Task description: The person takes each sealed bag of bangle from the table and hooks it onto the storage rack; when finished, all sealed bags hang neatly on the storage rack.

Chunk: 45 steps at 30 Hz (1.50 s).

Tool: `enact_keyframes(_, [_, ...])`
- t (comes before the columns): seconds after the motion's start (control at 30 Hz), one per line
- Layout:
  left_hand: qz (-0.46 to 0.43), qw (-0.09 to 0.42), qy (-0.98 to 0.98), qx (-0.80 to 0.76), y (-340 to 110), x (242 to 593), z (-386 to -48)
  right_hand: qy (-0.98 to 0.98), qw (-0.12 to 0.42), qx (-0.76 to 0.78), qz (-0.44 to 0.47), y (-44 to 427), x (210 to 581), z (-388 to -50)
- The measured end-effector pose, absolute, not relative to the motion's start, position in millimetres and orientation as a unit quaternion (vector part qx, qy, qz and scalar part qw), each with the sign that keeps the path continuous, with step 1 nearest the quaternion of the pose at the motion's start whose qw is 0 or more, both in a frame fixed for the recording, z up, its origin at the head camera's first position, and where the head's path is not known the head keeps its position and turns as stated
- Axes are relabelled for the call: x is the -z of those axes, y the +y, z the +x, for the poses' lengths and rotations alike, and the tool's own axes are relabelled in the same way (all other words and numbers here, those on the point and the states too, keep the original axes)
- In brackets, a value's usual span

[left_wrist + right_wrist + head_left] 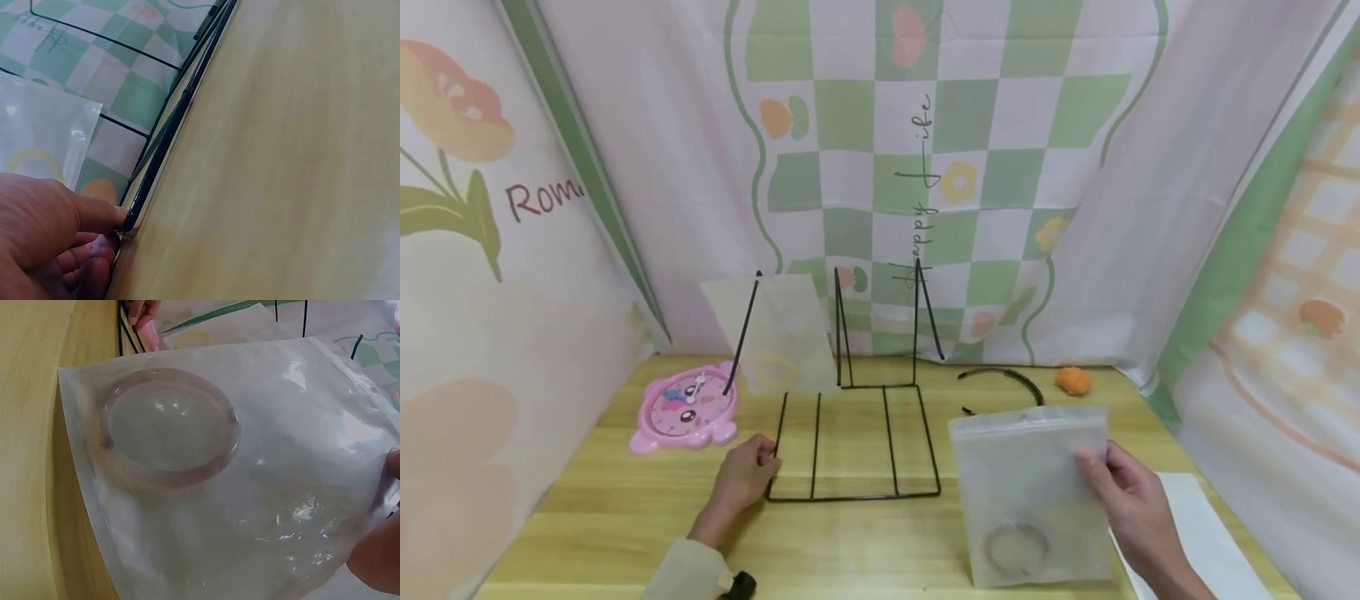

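My right hand (1138, 508) pinches the right edge of a translucent zip bag (1030, 483), upright over the table's right side. A pinkish-brown ring (169, 472) lies inside, low in the bag. With thumb and curled fingers my left hand (743, 477) grips the front left corner of a black wire rack (853, 498); the left wrist view shows the thumb on the dark rod (164, 134). Another translucent bag (782, 333) with a yellow shape inside hangs at the rack's upper left.
A pink clock (688, 407) lies left of the rack. Behind the held bag are a black headband (1018, 379) and an orange lump (1073, 381). A white sheet (1206, 537) lies at the right front. Patterned curtains (917, 167) surround the table.
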<state>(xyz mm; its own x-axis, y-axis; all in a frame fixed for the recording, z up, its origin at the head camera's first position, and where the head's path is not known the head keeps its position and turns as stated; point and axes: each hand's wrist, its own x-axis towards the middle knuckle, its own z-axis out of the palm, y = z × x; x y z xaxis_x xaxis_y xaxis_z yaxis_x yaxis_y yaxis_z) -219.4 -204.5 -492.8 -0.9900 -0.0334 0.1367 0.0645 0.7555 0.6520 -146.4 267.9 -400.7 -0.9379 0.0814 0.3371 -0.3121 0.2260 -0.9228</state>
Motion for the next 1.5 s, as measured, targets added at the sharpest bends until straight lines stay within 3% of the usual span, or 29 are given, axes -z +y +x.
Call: enact_keyframes(1.5, [0.001,0.071,-0.932,0.354,-204.6,493.5,-221.6,-0.697,0.113,-0.656,0.266,162.8,396.9,-188.6])
